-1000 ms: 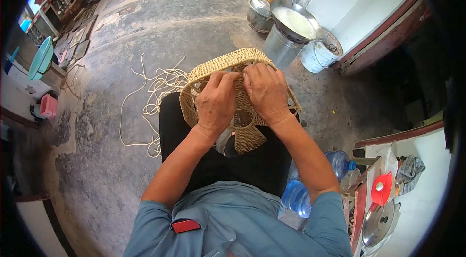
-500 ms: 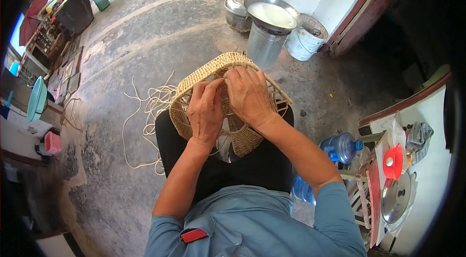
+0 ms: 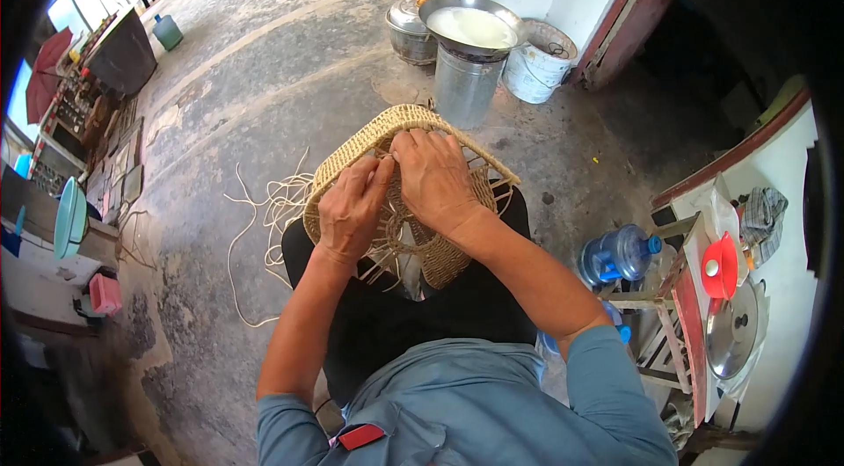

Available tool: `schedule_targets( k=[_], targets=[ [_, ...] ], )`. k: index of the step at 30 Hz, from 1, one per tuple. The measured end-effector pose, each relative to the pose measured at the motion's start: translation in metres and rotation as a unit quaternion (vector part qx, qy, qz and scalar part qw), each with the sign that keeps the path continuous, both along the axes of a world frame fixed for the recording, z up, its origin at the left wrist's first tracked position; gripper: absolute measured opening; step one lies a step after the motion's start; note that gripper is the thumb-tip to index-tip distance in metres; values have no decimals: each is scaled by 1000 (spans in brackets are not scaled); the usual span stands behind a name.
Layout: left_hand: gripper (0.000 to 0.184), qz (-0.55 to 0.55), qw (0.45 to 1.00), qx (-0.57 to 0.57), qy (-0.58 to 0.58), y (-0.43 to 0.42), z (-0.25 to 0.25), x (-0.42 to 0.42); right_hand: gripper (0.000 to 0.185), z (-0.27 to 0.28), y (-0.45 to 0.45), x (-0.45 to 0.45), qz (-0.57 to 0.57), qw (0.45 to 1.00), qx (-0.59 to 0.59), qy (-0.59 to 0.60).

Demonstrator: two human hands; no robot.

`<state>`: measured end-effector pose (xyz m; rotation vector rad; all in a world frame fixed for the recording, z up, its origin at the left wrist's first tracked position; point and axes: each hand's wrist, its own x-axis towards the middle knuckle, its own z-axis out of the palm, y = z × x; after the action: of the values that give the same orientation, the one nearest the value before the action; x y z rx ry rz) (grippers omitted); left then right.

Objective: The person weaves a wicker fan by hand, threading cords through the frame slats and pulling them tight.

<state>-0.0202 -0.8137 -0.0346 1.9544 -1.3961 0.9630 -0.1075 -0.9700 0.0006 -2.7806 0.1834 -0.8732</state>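
Note:
A half-woven basket (image 3: 356, 149) of straw-coloured cord over thin ribs rests across my lap, its banded side facing away. My left hand (image 3: 350, 209) is closed, thumb and fingers pinched at the inner side of that band. Beside it, my right hand (image 3: 435, 180) curls its fingers over the inside of the band, the fingertips close to those of the left. Whatever strand lies between the fingertips is hidden. Loose pale cord (image 3: 274, 202) trails in loops on the floor left of my knee.
Ahead, a wok (image 3: 470, 26) of whitish liquid sits on a metal cylinder stove (image 3: 463, 88), between a lidded pot (image 3: 411, 31) and a white bucket (image 3: 538, 61). Water bottles (image 3: 620, 255) and a small table (image 3: 690, 325) with a pot lid (image 3: 731, 330) stand to the right.
Both hands have shifted slightly left with the basket, which has tilted so more of its open ribs and round woven part show. The head view has turned a little.

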Motion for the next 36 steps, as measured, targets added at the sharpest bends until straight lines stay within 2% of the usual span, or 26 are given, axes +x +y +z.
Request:
schedule_targets(
  k=[4,10,13,16,19,22,28,31,34,36],
  targets=[
    [50,-27,997,61,-29,7,4,11,12,-5,-4,4,7,1000,-1,2],
    [51,-25,996,63,-59,6,-2,17,10,-6,-5,4,6,1000,14,-9],
    [49,-31,997,65,-23,4,-1,15,9,-6,-10,5,14,1000,22,-5],
    [47,-51,998,19,36,-2,2,12,12,-1,-9,4,15,999,23,26],
    [44,-41,992,29,116,-6,14,6,14,-3,-7,1,14,1000,14,24],
    [38,-37,989,68,122,-7,24,8,17,-5,-9,-1,16,1000,9,14],
    [29,-10,975,214,57,-7,50,10,22,-6,-10,-2,24,1000,-3,0],
    [20,16,971,237,-15,-12,50,6,22,-9,-10,0,26,1000,-1,-9],
    [23,51,966,255,1,-16,45,0,21,-9,-10,0,22,1000,-4,-3],
    [24,31,975,218,13,-13,47,2,20,-7,-10,0,20,1000,-6,1]
  ],
)
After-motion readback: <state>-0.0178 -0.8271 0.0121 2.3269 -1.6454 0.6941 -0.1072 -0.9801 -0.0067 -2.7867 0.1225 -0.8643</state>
